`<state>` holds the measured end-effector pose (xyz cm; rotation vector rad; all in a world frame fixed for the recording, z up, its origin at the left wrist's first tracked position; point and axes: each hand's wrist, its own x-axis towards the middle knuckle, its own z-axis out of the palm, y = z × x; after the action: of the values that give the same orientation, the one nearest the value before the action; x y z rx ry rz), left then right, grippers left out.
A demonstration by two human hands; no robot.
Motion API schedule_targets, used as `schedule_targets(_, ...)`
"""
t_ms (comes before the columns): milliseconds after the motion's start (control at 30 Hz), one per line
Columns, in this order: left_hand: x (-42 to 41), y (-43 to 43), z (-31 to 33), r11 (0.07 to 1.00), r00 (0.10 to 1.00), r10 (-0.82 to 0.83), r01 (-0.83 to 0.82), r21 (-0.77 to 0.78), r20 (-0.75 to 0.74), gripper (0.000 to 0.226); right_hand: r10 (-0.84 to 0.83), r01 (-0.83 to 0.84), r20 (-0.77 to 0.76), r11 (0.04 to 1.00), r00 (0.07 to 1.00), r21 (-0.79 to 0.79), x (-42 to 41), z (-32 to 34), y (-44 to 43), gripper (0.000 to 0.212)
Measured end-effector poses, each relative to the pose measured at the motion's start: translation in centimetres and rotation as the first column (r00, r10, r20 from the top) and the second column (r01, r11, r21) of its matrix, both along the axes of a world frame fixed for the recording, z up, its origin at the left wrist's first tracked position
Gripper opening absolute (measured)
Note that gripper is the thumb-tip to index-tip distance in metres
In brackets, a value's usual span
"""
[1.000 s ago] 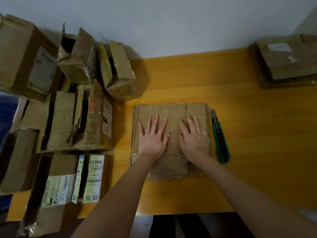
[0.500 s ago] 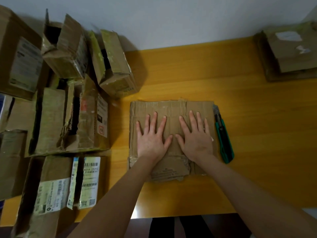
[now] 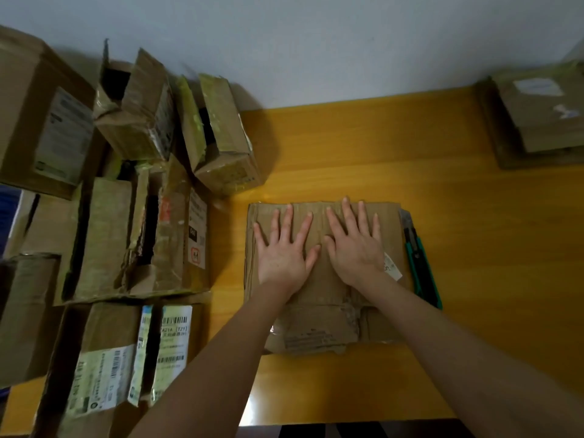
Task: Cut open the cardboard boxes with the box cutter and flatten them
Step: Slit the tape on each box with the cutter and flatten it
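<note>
The flattened box (image 3: pixel 325 279) was pressed down mid-tabletop (image 3: pixel 474 248) by left hand (image 3: pixel 282 252) and right hand (image 3: pixel 355 248), fingers spread, nothing gripped. The box cutter (image 3: pixel 420 263) lay touching its right edge.

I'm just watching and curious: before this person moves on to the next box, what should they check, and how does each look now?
1. Flattened box lies flat under both palms: ok.
2. Left hand and right hand clear of the blade: ok.
3. Box cutter within reach, beside the cardboard: ok.
4. Blade retracted: cannot tell.
5. Uncut boxes waiting on the left: ok.
6. Table has room on the right: ok.
</note>
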<state>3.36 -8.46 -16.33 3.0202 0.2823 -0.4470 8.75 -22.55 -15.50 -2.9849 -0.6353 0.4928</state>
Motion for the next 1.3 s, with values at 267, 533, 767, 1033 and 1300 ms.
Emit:
schedule_targets(267, -1.1, 0.4, 0.6, 0.999, 1.000, -0.018, 0.018, -0.032, 0.004, 0.074, -0.029, 0.030, 0.039, 0.999, 0.999, -0.011, 0.1, -0.7, 0.6, 0.063)
schedule_targets(533, -5.8, -0.2, 0.6, 1.000, 1.000, 0.024, -0.024, -0.015, 0.005, 0.072, -0.051, 0.050, 0.019, 0.998, 0.999, 0.035, -0.7, -0.4, 0.4, 0.061)
schedule_targets(767, -5.7, -0.3, 0.9, 0.999, 0.999, 0.027, -0.028, -0.027, -0.028, 0.075, -0.026, 0.025, 0.042, 1.000, 0.999, 0.013, -6.6, -0.8, -0.7, 0.067)
schedule_targets(1033, -5.7, -0.2, 0.4, 0.999, 1.000, 0.023, -0.022, -0.035, 0.009, 0.074, -0.039, 0.039, 0.063, 0.999, 0.997, 0.014, -6.3, -1.3, -0.5, 0.066)
schedule_targets(1300, -5.9, 0.4, 1.6, 1.000, 0.999, -0.005, 0.005, 0.001, -0.033, 0.070, 0.015, -0.015, -0.012, 0.999, 1.000, 0.030, -6.2, 0.4, -1.3, 0.070)
